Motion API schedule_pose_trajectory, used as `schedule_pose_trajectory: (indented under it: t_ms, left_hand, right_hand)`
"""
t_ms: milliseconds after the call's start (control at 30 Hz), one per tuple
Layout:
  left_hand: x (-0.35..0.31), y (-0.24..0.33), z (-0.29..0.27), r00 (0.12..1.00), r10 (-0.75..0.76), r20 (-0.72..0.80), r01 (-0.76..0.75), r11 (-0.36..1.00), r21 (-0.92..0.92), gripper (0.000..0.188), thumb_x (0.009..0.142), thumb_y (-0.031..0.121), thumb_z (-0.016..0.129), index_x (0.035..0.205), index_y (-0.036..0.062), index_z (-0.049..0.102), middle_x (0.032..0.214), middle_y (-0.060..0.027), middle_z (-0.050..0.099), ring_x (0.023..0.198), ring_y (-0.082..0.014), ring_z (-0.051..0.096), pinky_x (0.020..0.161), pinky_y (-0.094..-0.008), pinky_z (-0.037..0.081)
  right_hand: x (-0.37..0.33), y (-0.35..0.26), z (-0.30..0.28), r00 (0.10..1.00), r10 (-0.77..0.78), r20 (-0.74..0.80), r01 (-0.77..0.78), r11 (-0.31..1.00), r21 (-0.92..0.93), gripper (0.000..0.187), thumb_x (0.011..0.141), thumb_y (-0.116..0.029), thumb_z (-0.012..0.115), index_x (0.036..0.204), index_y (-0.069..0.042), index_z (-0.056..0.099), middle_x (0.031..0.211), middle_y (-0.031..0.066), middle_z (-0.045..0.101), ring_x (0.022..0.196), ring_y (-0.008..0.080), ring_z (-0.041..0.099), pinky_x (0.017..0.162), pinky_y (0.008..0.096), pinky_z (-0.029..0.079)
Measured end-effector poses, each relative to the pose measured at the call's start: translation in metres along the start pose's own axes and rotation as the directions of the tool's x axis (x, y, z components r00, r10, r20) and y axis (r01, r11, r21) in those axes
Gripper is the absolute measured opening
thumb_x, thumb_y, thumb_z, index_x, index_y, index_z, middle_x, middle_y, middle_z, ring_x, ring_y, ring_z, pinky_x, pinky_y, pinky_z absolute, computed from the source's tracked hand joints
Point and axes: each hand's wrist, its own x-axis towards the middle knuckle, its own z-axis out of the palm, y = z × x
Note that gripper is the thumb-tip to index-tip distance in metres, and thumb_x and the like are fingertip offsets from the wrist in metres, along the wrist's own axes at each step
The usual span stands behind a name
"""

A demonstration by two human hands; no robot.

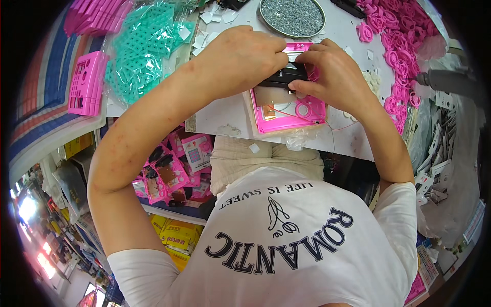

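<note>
A bright pink plastic casing (287,123) lies on the white table in front of me, its hollow inside facing up. A black plastic part (282,78) crosses its upper half, and thin red wire runs over the lower half. My left hand (248,59) is curled over the upper left of the casing, its bent fingertips at the black part's far edge. From the other side, my right hand (330,71) grips the black part's right end between thumb and fingers. Knuckles hide some of the contact points.
A round tin of small screws (292,18) stands beyond the casing. Teal parts in clear bags (140,56) and stacked pink panels (88,84) lie left. Pink rings (399,61) are heaped right, near a grey tool (445,80). More pink casings (171,171) sit below the table edge.
</note>
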Motion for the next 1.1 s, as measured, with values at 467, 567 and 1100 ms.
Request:
schedule_pose_trajectory:
  t_ms: [467, 567, 1100]
  left_hand:
    - [-0.016, 0.011, 0.011, 0.944, -0.317, -0.091, 0.263, 0.89, -0.372, 0.01, 0.084, 0.008, 0.072, 0.09, 0.0047, 0.064, 0.089, -0.0088, 0.063, 0.079, -0.0314, 0.065, 0.067, -0.041, 0.053]
    - [-0.011, 0.008, 0.006, 0.964, -0.261, -0.054, 0.233, 0.925, -0.3, 0.011, 0.083, 0.008, 0.072, 0.088, 0.0046, 0.063, 0.089, -0.0091, 0.062, 0.079, -0.0314, 0.066, 0.066, -0.0408, 0.054]
    - [-0.026, 0.051, 0.008, 0.933, -0.314, -0.174, 0.286, 0.943, -0.167, 0.011, 0.081, 0.006, 0.067, 0.091, 0.0027, 0.067, 0.091, -0.0112, 0.064, 0.081, -0.0302, 0.067, 0.069, -0.0412, 0.054]
  right_hand:
    - [0.0, 0.004, 0.007, 0.999, -0.027, -0.036, 0.027, 1.0, 0.011, 0.037, 0.074, -0.035, 0.082, 0.093, -0.004, 0.074, 0.092, 0.0092, 0.069, 0.1, 0.0298, 0.062, 0.084, 0.0418, 0.055]
    - [0.001, 0.002, 0.005, 0.999, -0.025, -0.031, 0.024, 1.0, -0.004, 0.036, 0.074, -0.035, 0.082, 0.091, -0.005, 0.073, 0.091, 0.0088, 0.069, 0.1, 0.0297, 0.062, 0.084, 0.0417, 0.054]
    - [-0.006, 0.006, 0.018, 0.98, -0.171, -0.1, 0.187, 0.965, 0.182, 0.042, 0.076, -0.018, 0.082, 0.112, -0.007, 0.065, 0.109, 0.011, 0.063, 0.106, 0.0338, 0.059, 0.089, 0.0424, 0.051]
